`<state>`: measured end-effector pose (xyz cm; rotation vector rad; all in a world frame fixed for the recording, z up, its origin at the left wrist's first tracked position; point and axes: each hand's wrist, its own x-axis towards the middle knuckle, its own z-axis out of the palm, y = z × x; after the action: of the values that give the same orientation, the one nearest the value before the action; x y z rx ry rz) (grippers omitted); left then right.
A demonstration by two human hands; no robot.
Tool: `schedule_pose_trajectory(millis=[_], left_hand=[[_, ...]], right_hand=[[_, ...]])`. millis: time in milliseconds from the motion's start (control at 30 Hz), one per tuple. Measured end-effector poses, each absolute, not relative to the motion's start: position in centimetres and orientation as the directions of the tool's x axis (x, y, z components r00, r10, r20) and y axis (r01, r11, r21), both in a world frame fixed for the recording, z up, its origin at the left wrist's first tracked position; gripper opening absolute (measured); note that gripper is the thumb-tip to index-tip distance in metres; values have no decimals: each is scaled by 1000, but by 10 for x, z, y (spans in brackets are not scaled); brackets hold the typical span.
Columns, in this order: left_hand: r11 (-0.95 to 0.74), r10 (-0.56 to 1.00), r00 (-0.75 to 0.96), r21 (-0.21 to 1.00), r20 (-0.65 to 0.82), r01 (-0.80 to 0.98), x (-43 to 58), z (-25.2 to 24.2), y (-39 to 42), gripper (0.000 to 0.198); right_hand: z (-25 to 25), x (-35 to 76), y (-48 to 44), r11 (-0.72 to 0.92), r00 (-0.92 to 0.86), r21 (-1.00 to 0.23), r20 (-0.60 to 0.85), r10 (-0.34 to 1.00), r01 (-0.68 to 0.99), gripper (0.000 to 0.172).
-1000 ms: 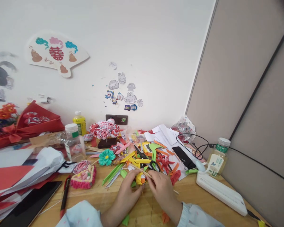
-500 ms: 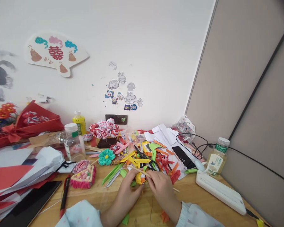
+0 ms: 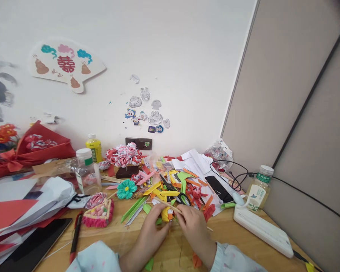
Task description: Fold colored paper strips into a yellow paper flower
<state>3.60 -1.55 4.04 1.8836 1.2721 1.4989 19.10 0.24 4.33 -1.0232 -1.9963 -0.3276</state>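
My left hand (image 3: 153,224) curls around a small yellow and orange folded-paper piece (image 3: 166,214), its thumb and index finger on either side. A thin wooden stick (image 3: 167,204) crosses just above that piece, and my right hand (image 3: 195,226) is closed on it, the far end sticking out past the wrist side. Whether the stick touches the paper piece is hidden by my fingers. Just beyond my hands lie black-handled scissors (image 3: 170,185) among yellow, green and orange paper strips. Green folded strips (image 3: 133,209) rest left of my hands.
A teal flower (image 3: 127,189) and a pink-fringed heart-shaped box (image 3: 98,213) lie to the left, near a red and black pen (image 3: 76,236). On the right are a phone (image 3: 219,189), a white power strip (image 3: 262,230) and a drink bottle (image 3: 259,189). Paper sheets (image 3: 11,211) pile up far left.
The whole view has shifted very slightly. Both hands keep the same hold on the stick and the paper piece, with almost no movement.
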Motion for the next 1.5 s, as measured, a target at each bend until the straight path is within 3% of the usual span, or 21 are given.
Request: schedule_pose_trajectory(millis=[400,700,1100,1300,1500], left_hand=[[-454,870,-6,806,493,381,36,41,-16,33],[-483,848,-3,776,530,404,35,41,-14,33],[-454,869,4,794,495,404,35,41,-15,33],[-478,852,6,775,523,414,36,40,-14,31],[-461,866,10,791,500,403,36,41,-14,32]], right_hand=[[48,189,-2,668,-379,-51,790,482,742,40],[45,190,1,642,-342,-121,764,547,757,32],[48,188,-1,666,-368,-53,799,475,744,36],[45,190,0,641,-340,-85,790,510,763,33],[45,189,1,629,-338,-70,795,504,774,43]])
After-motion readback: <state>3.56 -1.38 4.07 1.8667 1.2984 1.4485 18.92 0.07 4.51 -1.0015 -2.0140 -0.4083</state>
